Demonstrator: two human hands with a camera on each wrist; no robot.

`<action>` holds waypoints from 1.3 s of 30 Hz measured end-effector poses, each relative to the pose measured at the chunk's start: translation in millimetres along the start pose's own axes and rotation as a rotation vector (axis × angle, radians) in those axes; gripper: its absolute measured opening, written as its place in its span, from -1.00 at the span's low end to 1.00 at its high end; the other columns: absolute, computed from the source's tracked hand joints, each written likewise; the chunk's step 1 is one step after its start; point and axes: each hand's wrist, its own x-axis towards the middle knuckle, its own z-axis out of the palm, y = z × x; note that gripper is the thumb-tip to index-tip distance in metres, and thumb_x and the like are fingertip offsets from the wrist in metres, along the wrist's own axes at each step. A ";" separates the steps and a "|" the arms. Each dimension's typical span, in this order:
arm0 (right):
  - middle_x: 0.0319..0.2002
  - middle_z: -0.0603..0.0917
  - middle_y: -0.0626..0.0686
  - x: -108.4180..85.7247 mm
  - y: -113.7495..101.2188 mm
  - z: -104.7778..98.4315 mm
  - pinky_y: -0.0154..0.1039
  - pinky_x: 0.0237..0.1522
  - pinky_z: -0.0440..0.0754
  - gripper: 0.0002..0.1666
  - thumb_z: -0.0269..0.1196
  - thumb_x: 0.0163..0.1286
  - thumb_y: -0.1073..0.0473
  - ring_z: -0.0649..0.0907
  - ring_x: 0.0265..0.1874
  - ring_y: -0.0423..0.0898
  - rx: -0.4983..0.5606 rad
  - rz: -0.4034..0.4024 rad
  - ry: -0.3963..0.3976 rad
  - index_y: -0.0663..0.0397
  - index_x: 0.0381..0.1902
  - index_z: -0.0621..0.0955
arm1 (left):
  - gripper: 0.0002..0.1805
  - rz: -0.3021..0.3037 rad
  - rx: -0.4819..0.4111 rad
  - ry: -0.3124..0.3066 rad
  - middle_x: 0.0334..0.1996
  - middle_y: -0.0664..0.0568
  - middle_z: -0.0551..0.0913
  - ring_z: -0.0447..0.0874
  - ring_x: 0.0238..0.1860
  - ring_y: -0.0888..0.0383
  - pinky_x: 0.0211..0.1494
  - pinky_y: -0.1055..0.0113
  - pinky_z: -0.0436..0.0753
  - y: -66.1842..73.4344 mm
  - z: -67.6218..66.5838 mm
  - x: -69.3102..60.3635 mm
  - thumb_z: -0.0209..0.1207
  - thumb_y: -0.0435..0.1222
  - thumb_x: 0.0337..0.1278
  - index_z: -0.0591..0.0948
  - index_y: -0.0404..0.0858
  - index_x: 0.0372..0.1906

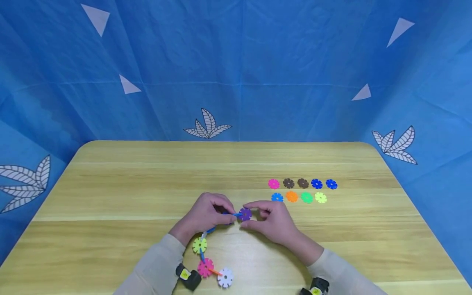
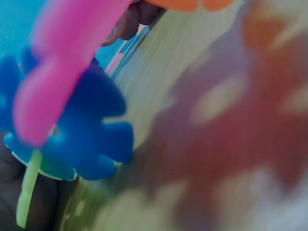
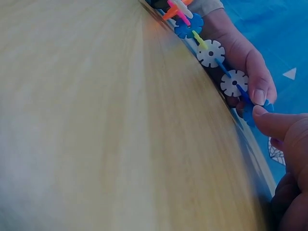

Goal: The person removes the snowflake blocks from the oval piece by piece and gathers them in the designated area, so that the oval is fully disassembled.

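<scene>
A chain of notched interlocking discs curves from the table's near side up to both hands. It includes a white disc [image 1: 225,278], a pink disc [image 1: 205,267] and a yellow-green disc [image 1: 199,245]. My left hand [image 1: 208,213] pinches the chain by a light-blue disc [image 1: 237,214] close to its upper end. At that end is a purple disc [image 1: 245,214], held by its edge between my right hand's [image 1: 274,221] thumb and index finger. The right wrist view shows white discs [image 3: 211,53] along the hanging chain. Close up in the left wrist view is a blue disc [image 2: 96,130].
Loose discs lie in two rows beyond my right hand: among them a pink one [image 1: 273,184], brown ones [image 1: 289,183], dark-blue ones [image 1: 316,184], an orange one [image 1: 291,196] and a green one [image 1: 307,197]. A blue curtain [image 1: 236,61] hangs behind the wooden table [image 1: 110,184].
</scene>
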 end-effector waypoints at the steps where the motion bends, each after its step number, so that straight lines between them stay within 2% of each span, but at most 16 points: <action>1: -0.80 0.22 -0.24 -0.1 0.2 -0.3 -0.39 -0.67 0.20 -0.54 0.61 -0.01 0.03 0.15 -0.77 -0.39 -0.001 -0.003 0.001 -0.01 -0.11 0.78 | -0.95 -0.003 -0.002 0.000 -0.37 -0.08 0.72 0.56 -0.40 0.22 -0.33 0.36 0.54 -0.6 0.0 0.4 0.41 -0.54 -0.01 0.75 -0.40 -0.41; 8: -0.81 0.22 -0.25 -2.0 0.4 -2.9 -0.39 -0.67 0.21 -0.61 0.60 0.02 0.04 0.15 -0.77 -0.35 0.022 -0.003 0.004 -0.03 -0.16 0.79 | -0.94 -0.009 -0.028 -0.008 -0.36 -0.07 0.72 0.60 -0.39 0.23 -0.31 0.36 0.58 -2.8 0.6 2.0 0.41 -0.55 -0.01 0.75 -0.40 -0.41; 19: -0.82 0.22 -0.27 -2.6 -2.1 -4.3 -0.36 -0.63 0.27 -0.64 0.60 0.02 0.06 0.15 -0.78 -0.39 0.024 0.003 0.009 -0.03 -0.19 0.79 | -0.94 -0.014 -0.015 -0.023 -0.36 -0.05 0.72 0.60 -0.36 0.23 -0.27 0.37 0.58 -1.1 -0.1 2.4 0.40 -0.57 -0.01 0.75 -0.41 -0.41; 26: -0.82 0.22 -0.26 -4.2 -0.1 -1.2 -0.39 -0.65 0.20 -0.66 0.61 0.00 0.12 0.15 -0.76 -0.37 0.021 0.007 0.023 -0.02 -0.21 0.79 | -0.94 -0.011 -0.009 -0.025 -0.36 0.03 0.72 0.63 -0.35 0.18 -0.27 0.35 0.60 -35.9 2.5 8.3 0.43 -0.50 -0.01 0.77 -0.32 -0.41; 33: -0.82 0.24 -0.26 -4.9 -0.6 -2.1 -0.39 -0.65 0.24 -0.63 0.61 0.01 0.09 0.16 -0.76 -0.35 0.031 0.011 0.019 0.00 -0.19 0.79 | -0.92 0.021 -0.019 -0.038 -0.37 0.10 0.72 0.66 -0.31 0.12 -0.21 0.29 0.64 -37.3 1.3 7.9 0.44 -0.46 0.00 0.79 -0.23 -0.44; 39: -0.81 0.22 -0.24 -9.7 1.1 -9.2 -0.34 -0.60 0.31 -0.64 0.61 0.00 0.15 0.17 -0.76 -0.32 0.059 0.074 0.039 -0.02 -0.19 0.79 | -0.85 0.019 -0.010 -0.013 -0.39 0.04 0.71 0.62 -0.37 0.19 -0.28 0.36 0.61 -40.7 -1.1 4.4 0.43 -0.55 -0.07 0.77 -0.24 -0.48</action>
